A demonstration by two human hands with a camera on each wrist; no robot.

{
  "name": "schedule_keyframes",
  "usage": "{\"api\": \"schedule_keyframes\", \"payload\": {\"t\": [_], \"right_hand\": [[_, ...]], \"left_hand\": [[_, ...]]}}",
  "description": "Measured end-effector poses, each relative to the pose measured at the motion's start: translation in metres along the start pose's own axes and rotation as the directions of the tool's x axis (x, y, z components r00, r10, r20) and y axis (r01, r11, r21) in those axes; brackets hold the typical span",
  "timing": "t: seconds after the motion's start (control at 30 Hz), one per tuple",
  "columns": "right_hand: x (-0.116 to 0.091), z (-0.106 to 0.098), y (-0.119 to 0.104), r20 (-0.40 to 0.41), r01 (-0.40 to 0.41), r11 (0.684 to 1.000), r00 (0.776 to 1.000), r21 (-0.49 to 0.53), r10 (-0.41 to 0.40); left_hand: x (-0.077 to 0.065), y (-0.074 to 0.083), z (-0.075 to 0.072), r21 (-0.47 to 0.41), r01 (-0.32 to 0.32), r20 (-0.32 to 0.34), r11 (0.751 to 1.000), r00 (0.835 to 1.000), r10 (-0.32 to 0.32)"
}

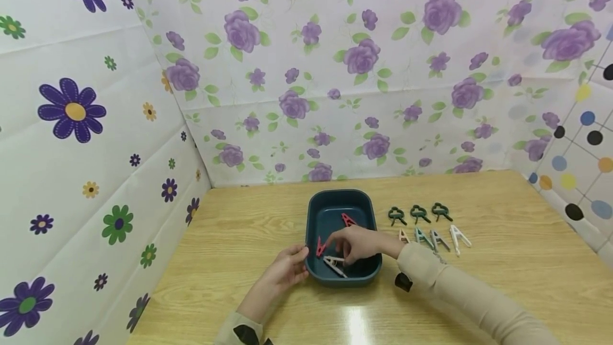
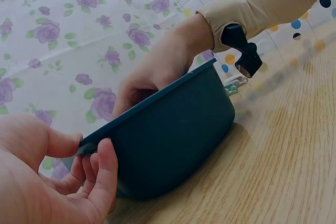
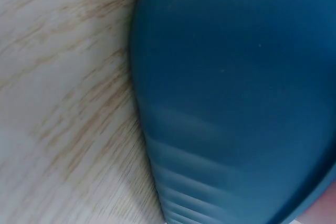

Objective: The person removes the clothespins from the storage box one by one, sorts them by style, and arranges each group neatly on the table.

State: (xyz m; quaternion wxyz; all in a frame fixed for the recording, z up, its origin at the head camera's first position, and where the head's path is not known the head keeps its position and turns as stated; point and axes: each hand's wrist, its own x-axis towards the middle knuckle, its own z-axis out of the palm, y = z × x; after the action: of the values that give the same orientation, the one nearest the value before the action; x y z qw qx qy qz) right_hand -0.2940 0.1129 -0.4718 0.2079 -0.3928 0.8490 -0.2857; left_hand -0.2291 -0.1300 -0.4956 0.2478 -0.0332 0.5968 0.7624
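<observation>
A dark teal plastic basin (image 1: 341,282) stands on the wooden table. My left hand (image 1: 286,269) pinches its left rim, thumb on top and fingers beneath, as the left wrist view (image 2: 79,177) shows. Inside the basin my right hand (image 1: 358,244) reaches down with bent fingers. A whitish clothespin (image 1: 333,265) lies right at its fingertips; whether they grip it I cannot tell. One red clothespin (image 1: 320,247) is by the left wall, and another red clothespin (image 1: 348,220) is behind the hand. In the right wrist view the basin's outer wall (image 3: 226,87) hides the fingers.
Right of the basin, three dark green clips (image 1: 419,213) form a back row. Before them lie a peach clothespin (image 1: 403,235), a teal clothespin (image 1: 423,237), a grey clothespin (image 1: 439,239) and a white clothespin (image 1: 458,237), partly behind the right sleeve. Patterned sheets (image 1: 297,137) border the table.
</observation>
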Motion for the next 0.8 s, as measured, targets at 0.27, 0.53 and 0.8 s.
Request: {"api": "schedule_keyframes", "payload": {"t": [0.27,0.53,0.8], "right_hand": [[0.0004,0.0,-0.0044,0.092,-0.032,0.999,0.995,0.034,0.029],[0.0035,0.0013,-0.0037,0.141,-0.038,0.999,0.989,0.008,0.036],[0.0037,0.0005,-0.0037,0.179,-0.044,0.999,0.983,-0.007,0.045]], "left_hand": [[-0.0012,0.0004,-0.0013,-0.002,0.0,0.004,1.0,1.0,0.0],[0.0,0.0007,-0.0018,0.014,-0.004,0.002,1.0,1.0,0.004],[0.0024,-0.0007,-0.0024,0.013,0.003,0.003,1.0,1.0,-0.003]]}}
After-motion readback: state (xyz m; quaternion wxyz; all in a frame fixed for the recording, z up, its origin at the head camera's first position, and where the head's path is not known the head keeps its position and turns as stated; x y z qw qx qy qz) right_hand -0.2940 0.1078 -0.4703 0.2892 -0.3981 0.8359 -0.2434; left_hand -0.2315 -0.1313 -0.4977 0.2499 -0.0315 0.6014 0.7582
